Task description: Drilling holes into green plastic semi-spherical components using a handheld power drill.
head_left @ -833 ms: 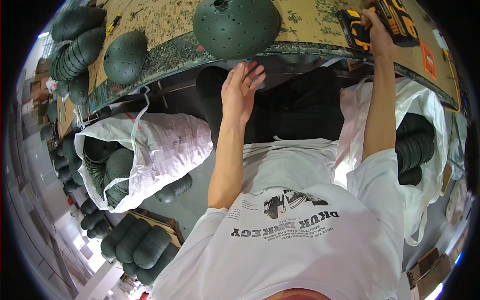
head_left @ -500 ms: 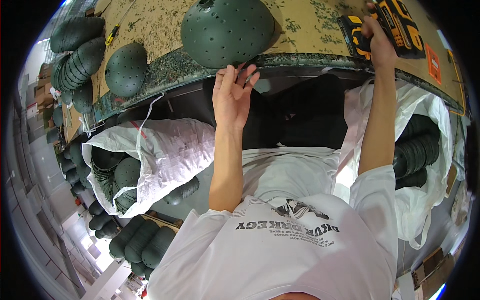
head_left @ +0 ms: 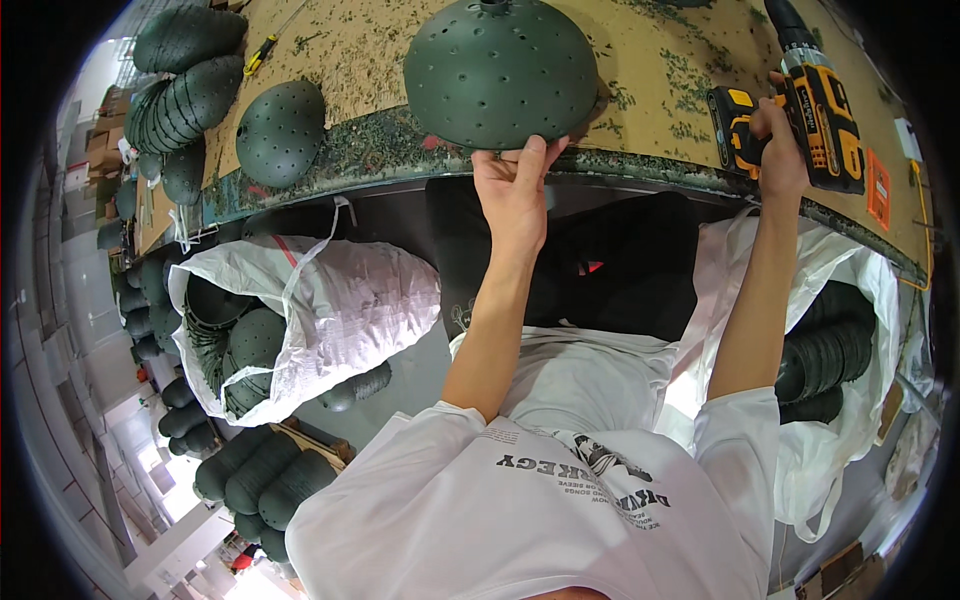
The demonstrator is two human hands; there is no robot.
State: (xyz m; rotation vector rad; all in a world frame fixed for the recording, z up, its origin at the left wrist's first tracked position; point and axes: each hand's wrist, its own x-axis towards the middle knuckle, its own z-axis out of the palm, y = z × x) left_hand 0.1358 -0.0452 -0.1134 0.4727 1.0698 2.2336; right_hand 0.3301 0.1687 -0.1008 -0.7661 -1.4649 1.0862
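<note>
- Dome [head_left: 502, 75], dark green, perforated, one: on the tabletop [head_left: 360, 55], middle stretch, rim at the near edge; body lies straight beyond the left fingers, toward the far edge. Round; no marked long axis.
- Left hand [head_left: 513, 195], the nearer one: fingers clamped on the dome's near rim, thumb over it, other tips partly hidden.
- Drill [head_left: 822, 115], yellow and black, one: toward the tabletop's right end, well apart from the dome; long axis runs near edge to far edge, chuck toward the far edge. Resting or lifted: cannot tell.
- Right hand [head_left: 783, 150]: fingers wrapped round the drill's grip.
- Second dome [head_left: 281, 133], perforated: near edge, left of the first, untouched.
- Changed since the first earlier frame: left fingers, then spread and short of the rim, now grip it; the drill's chuck has come into view.
</note>
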